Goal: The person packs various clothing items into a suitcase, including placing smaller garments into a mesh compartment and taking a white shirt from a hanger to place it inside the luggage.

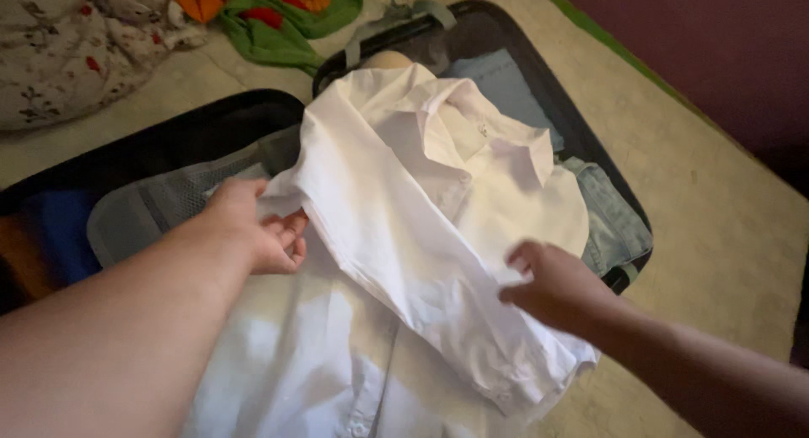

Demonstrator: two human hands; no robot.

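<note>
Left hand (257, 227) pinches the white shirt (421, 210) at its left edge, fingers curled on the cloth. Right hand (552, 286) grips the folded sleeve, fingers closed on the fabric. The shirt lies over the open suitcase (539, 76), collar toward the far end, jeans (615, 223) beneath its right side. Best, I'd say, to keep both pinches taut and level so the sleeve lies flat without creasing.

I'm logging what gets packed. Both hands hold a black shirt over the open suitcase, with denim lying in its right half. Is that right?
Not quite: the shirt is white, not black, as the head view shows. The left hand and right hand do grip it over the open suitcase, with denim in its right half.
</note>
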